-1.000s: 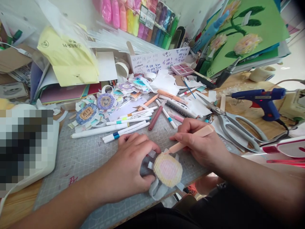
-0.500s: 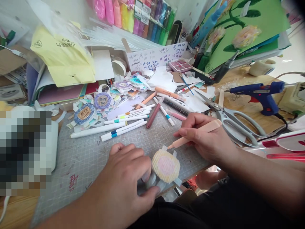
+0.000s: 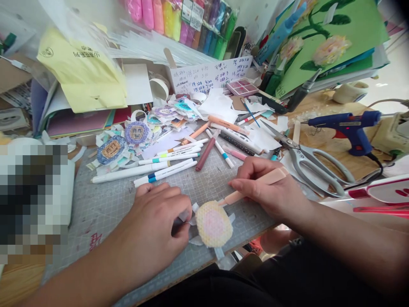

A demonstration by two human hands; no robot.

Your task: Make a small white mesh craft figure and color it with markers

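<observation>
A small rounded piece (image 3: pixel 214 224) with a bumpy pale yellow border and a pink centre lies near the front edge of the grey cutting mat (image 3: pixel 134 281). Whitish strips stick out around its rim. My left hand (image 3: pixel 159 226) is closed at its left side, thumb and finger pinching one of these strips; the fingertips are partly hidden. In my right hand (image 3: pixel 271 192) is a peach-coloured marker (image 3: pixel 238 196), held like a pen, its tip at the piece's upper edge.
Several markers (image 3: pixel 172 168) lie across the mat behind my hands. Similar patterned pieces (image 3: pixel 111 150) and paper scraps are heaped further back. To the right are large scissors (image 3: pixel 315 164) and a blue glue gun (image 3: pixel 356 125); a pixelated device stands at left.
The rounded piece has shifted slightly left and turned. My left hand has moved left, now pinching at its side rather than below. The marker tip has moved slightly left and down.
</observation>
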